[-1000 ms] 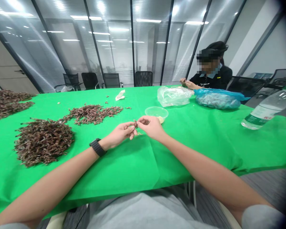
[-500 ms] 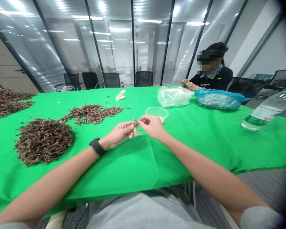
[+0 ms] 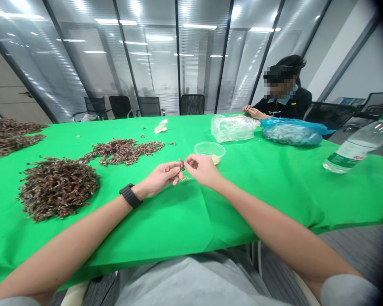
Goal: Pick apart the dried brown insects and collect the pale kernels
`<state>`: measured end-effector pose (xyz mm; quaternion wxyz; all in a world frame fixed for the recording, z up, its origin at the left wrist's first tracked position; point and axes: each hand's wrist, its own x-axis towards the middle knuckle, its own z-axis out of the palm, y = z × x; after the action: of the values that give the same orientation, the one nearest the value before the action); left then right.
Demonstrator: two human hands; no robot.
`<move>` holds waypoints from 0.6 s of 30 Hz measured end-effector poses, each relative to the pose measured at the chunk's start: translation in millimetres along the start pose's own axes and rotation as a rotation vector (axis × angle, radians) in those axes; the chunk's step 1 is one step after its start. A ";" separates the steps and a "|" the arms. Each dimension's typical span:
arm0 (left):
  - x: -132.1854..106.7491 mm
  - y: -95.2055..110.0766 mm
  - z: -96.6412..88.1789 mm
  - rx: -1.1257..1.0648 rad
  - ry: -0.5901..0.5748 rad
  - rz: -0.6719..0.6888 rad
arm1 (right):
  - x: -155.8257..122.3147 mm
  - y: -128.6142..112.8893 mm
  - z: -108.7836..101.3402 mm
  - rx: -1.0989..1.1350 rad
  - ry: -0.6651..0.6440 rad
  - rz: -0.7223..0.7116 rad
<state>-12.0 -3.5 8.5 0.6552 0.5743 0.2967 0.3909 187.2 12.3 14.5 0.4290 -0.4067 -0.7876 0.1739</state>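
Note:
Between the fingertips of both hands is a small brown dried piece (image 3: 181,164), like those in the piles; its exact kind is too small to tell. My left hand (image 3: 163,176), with a black watch band (image 3: 130,196) at the wrist, pinches it from the left. My right hand (image 3: 202,169) closes thumb and fingers on its right side. Tiny yellowish bits (image 3: 185,178) lie on the green cloth just under the fingers. Right behind my right hand stands a clear plastic bowl (image 3: 210,148) with something pale yellow in it, partly hidden by the hand.
A large pile of brown dried pieces (image 3: 59,187) lies at left, a looser pile (image 3: 124,151) beyond it, another (image 3: 11,136) far left. A clear bag (image 3: 232,128), a blue bag (image 3: 292,132) and a water bottle (image 3: 357,146) stand right. A person (image 3: 284,91) sits across.
Both hands stay almost in the same place, still pinching the brown piece. My right fingers have shifted very slightly left, closer to the left fingertips.

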 end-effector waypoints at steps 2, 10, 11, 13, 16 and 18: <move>0.8 -1.7 -1.3 0.008 -0.003 -0.001 | -0.1 0.7 0.0 -0.049 -0.008 -0.026; 1.5 -3.2 -3.0 0.242 -0.057 0.085 | -3.2 0.7 1.1 -0.203 0.013 -0.149; 1.1 -3.1 -2.7 0.297 -0.059 0.103 | -3.3 0.0 1.9 -0.142 0.009 -0.107; 0.2 -3.4 -2.2 0.399 -0.053 0.132 | -2.7 -0.9 3.7 -0.002 0.003 0.018; -0.7 -4.5 -2.2 0.496 -0.026 0.157 | 0.2 0.2 5.1 0.210 -0.025 0.217; -0.8 -4.6 -2.8 0.517 -0.018 0.163 | 2.4 2.2 4.7 0.342 -0.063 0.296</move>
<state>-14.0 -2.9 3.5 0.4558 0.7481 0.3336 0.3483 183.7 15.8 11.7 0.4366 -0.4333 -0.6915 0.3786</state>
